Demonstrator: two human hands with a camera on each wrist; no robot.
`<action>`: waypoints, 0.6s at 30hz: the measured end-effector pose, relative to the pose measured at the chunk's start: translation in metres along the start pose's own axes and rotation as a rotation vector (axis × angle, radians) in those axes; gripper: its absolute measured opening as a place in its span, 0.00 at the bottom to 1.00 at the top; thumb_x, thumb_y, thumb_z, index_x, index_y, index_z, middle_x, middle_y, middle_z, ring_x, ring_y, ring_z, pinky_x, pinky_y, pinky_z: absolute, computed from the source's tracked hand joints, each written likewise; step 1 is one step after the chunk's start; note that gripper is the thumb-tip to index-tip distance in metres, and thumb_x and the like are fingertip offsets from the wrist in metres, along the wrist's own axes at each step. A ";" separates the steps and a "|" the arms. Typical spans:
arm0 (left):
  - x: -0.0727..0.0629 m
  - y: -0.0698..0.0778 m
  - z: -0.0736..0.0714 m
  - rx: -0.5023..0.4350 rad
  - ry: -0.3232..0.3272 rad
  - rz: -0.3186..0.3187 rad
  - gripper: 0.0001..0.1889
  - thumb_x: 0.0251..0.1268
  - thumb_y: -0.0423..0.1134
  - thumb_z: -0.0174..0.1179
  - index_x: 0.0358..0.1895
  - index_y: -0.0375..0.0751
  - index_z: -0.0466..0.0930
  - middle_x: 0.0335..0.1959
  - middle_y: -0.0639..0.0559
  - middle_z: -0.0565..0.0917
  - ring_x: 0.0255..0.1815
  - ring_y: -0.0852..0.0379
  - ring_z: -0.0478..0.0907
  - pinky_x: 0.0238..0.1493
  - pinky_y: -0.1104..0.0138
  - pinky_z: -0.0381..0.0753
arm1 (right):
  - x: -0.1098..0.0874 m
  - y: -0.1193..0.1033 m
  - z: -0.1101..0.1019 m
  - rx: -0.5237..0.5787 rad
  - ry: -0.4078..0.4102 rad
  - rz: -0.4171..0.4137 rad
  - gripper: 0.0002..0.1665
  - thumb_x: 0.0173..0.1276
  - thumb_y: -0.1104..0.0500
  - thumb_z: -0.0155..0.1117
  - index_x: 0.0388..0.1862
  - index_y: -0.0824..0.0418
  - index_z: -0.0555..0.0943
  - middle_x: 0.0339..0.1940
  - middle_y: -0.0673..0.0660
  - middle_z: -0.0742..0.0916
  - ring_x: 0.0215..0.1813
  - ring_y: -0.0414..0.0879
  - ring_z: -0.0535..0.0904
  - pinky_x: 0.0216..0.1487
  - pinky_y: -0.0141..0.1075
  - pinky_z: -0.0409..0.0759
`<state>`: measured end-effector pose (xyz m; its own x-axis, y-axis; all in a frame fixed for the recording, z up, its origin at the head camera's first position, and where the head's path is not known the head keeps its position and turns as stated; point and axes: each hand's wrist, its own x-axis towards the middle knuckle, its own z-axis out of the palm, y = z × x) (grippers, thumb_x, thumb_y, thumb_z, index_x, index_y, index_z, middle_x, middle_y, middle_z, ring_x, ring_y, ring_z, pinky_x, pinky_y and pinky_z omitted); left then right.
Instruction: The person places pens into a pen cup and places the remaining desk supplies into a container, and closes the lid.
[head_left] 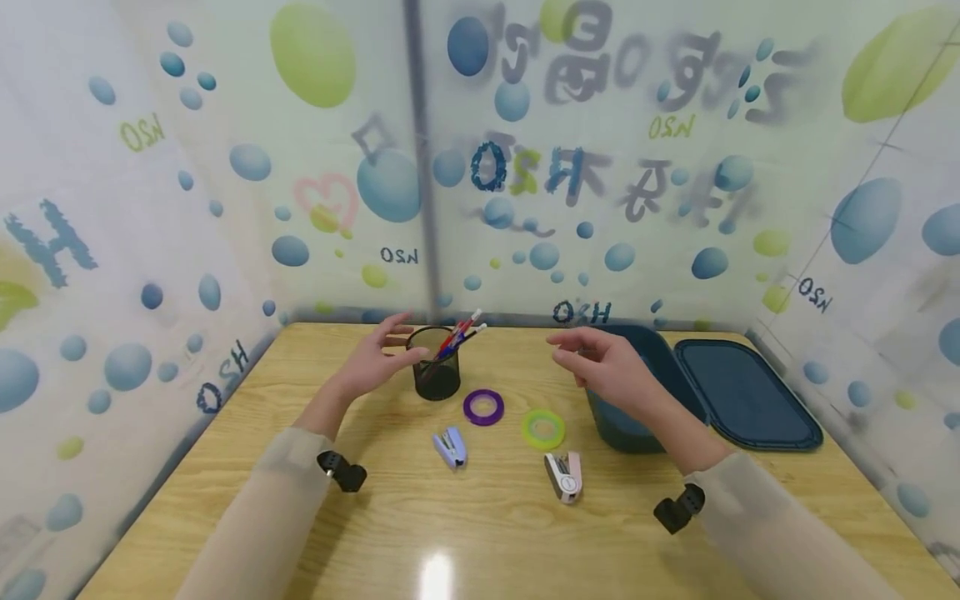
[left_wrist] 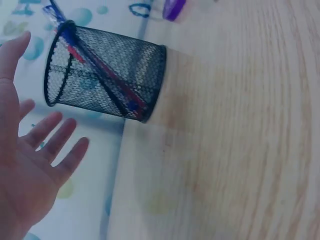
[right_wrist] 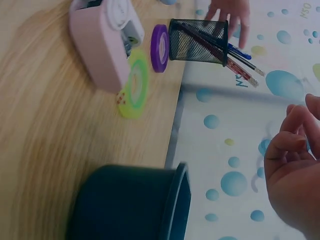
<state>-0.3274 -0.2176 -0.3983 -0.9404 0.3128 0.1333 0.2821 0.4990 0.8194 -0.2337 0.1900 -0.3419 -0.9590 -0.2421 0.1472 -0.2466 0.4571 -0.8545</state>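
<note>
My left hand (head_left: 367,364) is spread beside a black mesh pen cup (head_left: 437,382), fingers apart and thumb in front of its rim. In the left wrist view a gap shows between the fingers and the cup. Several pens (head_left: 459,335) in red, blue and black lean inside it. Over the near side of a dark teal bin (head_left: 630,441) hovers my right hand (head_left: 617,371), its fingers loosely bent and nothing seen in them. Between the hands lie a purple tape roll (head_left: 483,421) and a yellow-green tape roll (head_left: 528,430).
A lilac stapler (head_left: 451,447) and a pink-and-white stapler (head_left: 566,478) lie nearer the front of the wooden table (head_left: 390,533). Right of the bin is a flat dark lid (head_left: 757,392). Patterned curtains (head_left: 510,275) stand behind and at both sides.
</note>
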 end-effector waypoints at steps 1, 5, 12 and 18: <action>-0.002 0.003 -0.002 -0.016 0.027 0.017 0.44 0.79 0.55 0.68 0.90 0.55 0.56 0.84 0.36 0.68 0.83 0.32 0.68 0.78 0.35 0.72 | -0.004 0.002 -0.003 -0.004 0.003 0.007 0.22 0.83 0.45 0.68 0.69 0.50 0.86 0.46 0.57 0.85 0.39 0.62 0.80 0.35 0.38 0.78; -0.013 0.017 -0.009 -0.057 0.132 0.108 0.38 0.79 0.49 0.70 0.86 0.51 0.66 0.78 0.37 0.73 0.78 0.37 0.72 0.74 0.41 0.75 | -0.021 0.010 -0.019 -0.018 0.008 0.018 0.22 0.83 0.45 0.68 0.70 0.51 0.85 0.49 0.60 0.87 0.41 0.62 0.80 0.35 0.41 0.80; -0.037 0.052 0.003 -0.043 0.179 0.260 0.29 0.77 0.39 0.71 0.78 0.50 0.77 0.68 0.43 0.82 0.62 0.46 0.81 0.56 0.66 0.78 | -0.052 0.033 -0.047 -0.083 0.045 0.039 0.26 0.84 0.42 0.66 0.73 0.53 0.83 0.52 0.64 0.88 0.45 0.58 0.81 0.38 0.41 0.80; -0.051 0.080 0.029 -0.040 0.045 0.369 0.29 0.74 0.37 0.73 0.76 0.47 0.79 0.65 0.42 0.85 0.59 0.44 0.84 0.51 0.66 0.84 | -0.072 0.057 -0.073 -0.147 0.108 0.095 0.28 0.84 0.41 0.64 0.75 0.51 0.81 0.63 0.62 0.88 0.52 0.50 0.85 0.43 0.40 0.85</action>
<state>-0.2519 -0.1701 -0.3559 -0.7848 0.4291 0.4472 0.5964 0.3269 0.7331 -0.1886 0.2960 -0.3655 -0.9864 -0.1024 0.1285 -0.1643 0.5955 -0.7864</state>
